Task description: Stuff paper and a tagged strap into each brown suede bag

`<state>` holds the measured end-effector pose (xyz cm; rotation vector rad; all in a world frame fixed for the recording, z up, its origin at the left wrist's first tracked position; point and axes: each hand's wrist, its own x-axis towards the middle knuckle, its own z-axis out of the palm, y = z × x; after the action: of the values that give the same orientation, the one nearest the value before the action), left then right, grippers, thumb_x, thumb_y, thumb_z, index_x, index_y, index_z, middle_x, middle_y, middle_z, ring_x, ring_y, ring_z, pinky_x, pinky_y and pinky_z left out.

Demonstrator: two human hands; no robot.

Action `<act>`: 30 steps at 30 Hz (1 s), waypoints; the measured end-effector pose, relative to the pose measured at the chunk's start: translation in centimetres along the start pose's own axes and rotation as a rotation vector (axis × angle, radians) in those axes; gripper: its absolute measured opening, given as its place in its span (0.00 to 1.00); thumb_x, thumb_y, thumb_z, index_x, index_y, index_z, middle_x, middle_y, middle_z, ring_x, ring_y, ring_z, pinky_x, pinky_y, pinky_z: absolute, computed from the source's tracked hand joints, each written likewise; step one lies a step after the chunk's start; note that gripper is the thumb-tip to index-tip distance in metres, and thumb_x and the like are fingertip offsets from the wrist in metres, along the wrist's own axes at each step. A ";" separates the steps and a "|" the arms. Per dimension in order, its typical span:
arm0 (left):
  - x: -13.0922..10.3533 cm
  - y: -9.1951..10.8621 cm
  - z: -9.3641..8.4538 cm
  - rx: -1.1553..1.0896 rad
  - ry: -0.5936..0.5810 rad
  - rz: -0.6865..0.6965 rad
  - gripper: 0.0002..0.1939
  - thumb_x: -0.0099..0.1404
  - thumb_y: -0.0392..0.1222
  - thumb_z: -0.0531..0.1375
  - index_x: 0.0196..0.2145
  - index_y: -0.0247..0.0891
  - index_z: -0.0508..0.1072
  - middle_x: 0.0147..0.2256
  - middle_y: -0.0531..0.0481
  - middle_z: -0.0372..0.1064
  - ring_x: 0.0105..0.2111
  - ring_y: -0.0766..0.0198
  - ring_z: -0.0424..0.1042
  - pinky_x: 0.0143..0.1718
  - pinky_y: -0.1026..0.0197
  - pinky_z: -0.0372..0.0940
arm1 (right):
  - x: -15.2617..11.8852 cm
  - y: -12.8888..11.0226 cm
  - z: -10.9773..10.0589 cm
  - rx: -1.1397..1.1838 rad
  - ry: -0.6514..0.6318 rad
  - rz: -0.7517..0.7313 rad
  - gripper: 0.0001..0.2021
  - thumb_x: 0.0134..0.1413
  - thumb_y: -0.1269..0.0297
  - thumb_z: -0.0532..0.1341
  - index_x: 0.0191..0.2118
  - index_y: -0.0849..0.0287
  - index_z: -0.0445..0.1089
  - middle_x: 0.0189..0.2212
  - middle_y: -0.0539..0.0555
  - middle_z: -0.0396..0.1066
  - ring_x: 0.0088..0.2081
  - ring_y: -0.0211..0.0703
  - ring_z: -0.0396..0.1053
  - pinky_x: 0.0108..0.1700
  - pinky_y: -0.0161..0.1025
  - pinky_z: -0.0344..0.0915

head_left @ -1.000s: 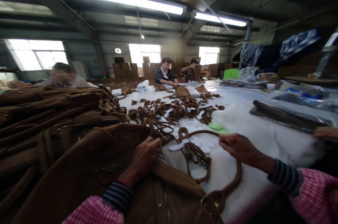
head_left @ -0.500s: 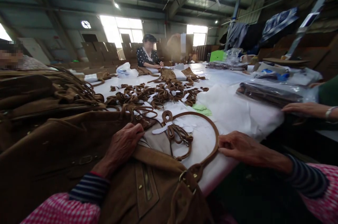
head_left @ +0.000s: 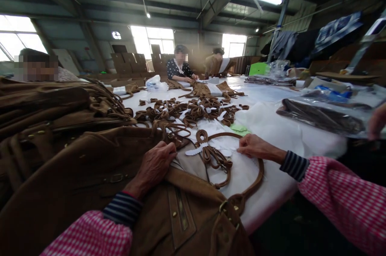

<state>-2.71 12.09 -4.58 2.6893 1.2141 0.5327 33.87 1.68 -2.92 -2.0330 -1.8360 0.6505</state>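
A brown handbag (head_left: 193, 185) with a zipped pocket and brass-coloured fittings lies before me, its pale lining showing at the mouth. My left hand (head_left: 157, 163) is closed on the edge of that opening. Beyond it rests a coiled brown strap (head_left: 208, 149), bound with a white wrap. The bag's handle (head_left: 257, 177) arches over the white table surface. My right hand (head_left: 253, 146) lies across the far part of this loop, fingers pinched close to small white pieces (head_left: 226, 152). What sits between those fingertips is hidden.
Brown bags (head_left: 60, 107) are piled at left. Several bundled straps (head_left: 187, 111) cover the mid-table, beside green slips (head_left: 240, 128). A plastic-wrapped bag (head_left: 319, 115) lies at right, near another person's hand (head_left: 376, 121). A co-worker (head_left: 181, 67) sits across the table.
My right hand has left the handle's outer side and moved inward over the loop, towards the white pieces. My left hand keeps its hold. The co-worker's hand at right has drawn away. The view has shifted left.
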 end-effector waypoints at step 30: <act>-0.1 0.1 -0.2 -0.038 -0.003 -0.017 0.12 0.73 0.47 0.52 0.34 0.42 0.70 0.35 0.51 0.65 0.36 0.60 0.69 0.38 0.59 0.58 | -4.0 -5.6 0.3 -0.012 -0.127 -0.327 0.06 0.54 0.71 0.59 0.31 0.59 0.74 0.23 0.47 0.69 0.25 0.36 0.65 0.29 0.32 0.56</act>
<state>-2.78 11.89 -4.42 2.6450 1.2133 0.5434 28.72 -1.62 0.22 -1.6742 -2.1837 0.6864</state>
